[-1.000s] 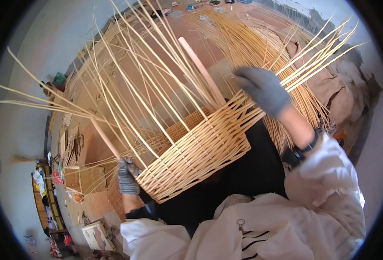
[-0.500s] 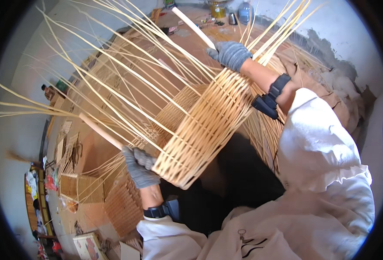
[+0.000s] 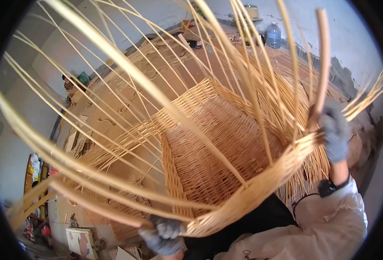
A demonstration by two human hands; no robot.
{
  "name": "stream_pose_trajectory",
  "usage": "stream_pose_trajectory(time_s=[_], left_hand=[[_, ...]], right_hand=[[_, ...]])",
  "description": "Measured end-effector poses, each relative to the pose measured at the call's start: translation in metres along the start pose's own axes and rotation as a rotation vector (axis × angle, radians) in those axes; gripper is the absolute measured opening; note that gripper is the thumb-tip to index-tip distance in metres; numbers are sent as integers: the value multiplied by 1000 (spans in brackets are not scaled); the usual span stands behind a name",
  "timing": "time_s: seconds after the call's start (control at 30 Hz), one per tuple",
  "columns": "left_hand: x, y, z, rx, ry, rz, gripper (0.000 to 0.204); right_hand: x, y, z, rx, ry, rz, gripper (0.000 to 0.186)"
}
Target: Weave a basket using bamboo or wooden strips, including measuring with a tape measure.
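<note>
A rectangular wicker basket [image 3: 254, 197] is held up in front of me, tilted so that its woven inside shows. Long pale canes [image 3: 157, 93] stick up from its walls and fan outward, some close to the camera. Wearing a grey glove, my left hand [image 3: 163, 236] closes on the near left corner, beside a thick stick [image 3: 96, 206]. My right hand [image 3: 333, 132], also gloved and a little blurred, grips the right corner by another thick upright stick [image 3: 323, 56]. Their palms are hidden.
A large heap of loose canes [image 3: 300, 93] lies to the right on the floor. Farther off are a blue water bottle [image 3: 273, 35], a green container [image 3: 83, 78] and another person [image 3: 70, 89]. A picture board [image 3: 81, 242] stands at the lower left.
The basket has tipped so its inside and base now show instead of its outer side wall. My right hand has moved right and down, my left hand down and slightly right.
</note>
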State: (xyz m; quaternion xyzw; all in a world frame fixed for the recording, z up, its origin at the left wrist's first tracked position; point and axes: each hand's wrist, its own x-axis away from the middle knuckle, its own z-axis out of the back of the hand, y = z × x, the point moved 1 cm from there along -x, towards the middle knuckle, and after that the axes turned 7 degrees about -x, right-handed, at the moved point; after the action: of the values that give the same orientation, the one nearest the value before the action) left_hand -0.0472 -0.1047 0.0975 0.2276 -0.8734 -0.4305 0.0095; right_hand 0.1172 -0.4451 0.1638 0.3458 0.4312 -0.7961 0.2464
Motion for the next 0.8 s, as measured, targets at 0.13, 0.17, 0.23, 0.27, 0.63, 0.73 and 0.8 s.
stream_pose_trajectory(time_s=[0.13, 0.17, 0.23, 0.27, 0.63, 0.73, 0.8], left_hand=[[40, 73, -34, -3, 18, -12, 53], [35, 77, -39, -6, 24, -10, 53], [23, 74, -38, -22, 62, 2, 52], [16, 74, -35, -35, 90, 6, 51], [-111, -21, 32, -139, 33, 145, 52], [-130, -62, 40, -167, -7, 201, 54], [-139, -81, 46, -200, -14, 231, 55]], right_hand=[[26, 4, 28, -225, -34, -96, 42], [21, 14, 29, -261, -51, -148, 42], [6, 42, 18, -351, -90, -257, 41], [-6, 57, 8, -410, -114, -314, 40], [20, 77, -54, -904, -267, -648, 36], [32, 68, -52, -927, -263, -655, 36], [42, 67, -59, -949, -267, -660, 35]])
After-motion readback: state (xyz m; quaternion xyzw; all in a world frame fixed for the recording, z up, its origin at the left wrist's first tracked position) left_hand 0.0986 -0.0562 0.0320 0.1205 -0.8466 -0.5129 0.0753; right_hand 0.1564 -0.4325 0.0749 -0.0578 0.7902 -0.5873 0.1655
